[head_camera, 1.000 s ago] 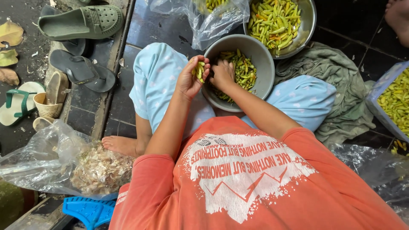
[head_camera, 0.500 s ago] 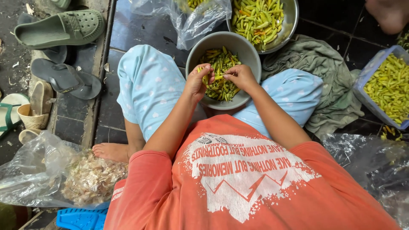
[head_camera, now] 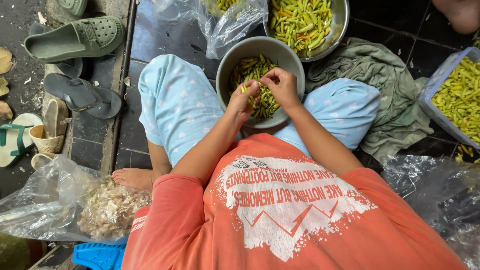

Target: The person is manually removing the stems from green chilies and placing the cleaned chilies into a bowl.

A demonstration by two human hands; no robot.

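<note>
Seated on a dark tiled floor (head_camera: 165, 30), a person in an orange shirt (head_camera: 280, 220) and pale blue trousers (head_camera: 175, 100) works over a grey bowl (head_camera: 235, 55) of green chillies (head_camera: 252, 67) resting between the knees. Both hands meet above the bowl's near side: the left hand (head_camera: 243, 100) is curled narrow, pinching a chilli (head_camera: 246, 88) at its fingertips, while the right hand (head_camera: 281, 86), just beside it and touching it, has its fingers closed down on the same spot; exactly what the right fingers pinch cannot be told.

Beyond the hands, a steel basin (head_camera: 340, 25) heaped with chillies sits against the bowl's far rim, with a clear bag (head_camera: 235, 25) of more chillies to its left. Right of the hands lies a crumpled grey-green cloth (head_camera: 390, 85), and further right a tray (head_camera: 440, 80) of chillies. Left of the hands, well apart, green clogs (head_camera: 75, 37) and a dark sandal (head_camera: 82, 95) lie at the floor's edge. Near the person's bare foot (head_camera: 132, 177), behind the left elbow, an open plastic bag (head_camera: 55, 200) holds pale husks (head_camera: 112, 210).
</note>
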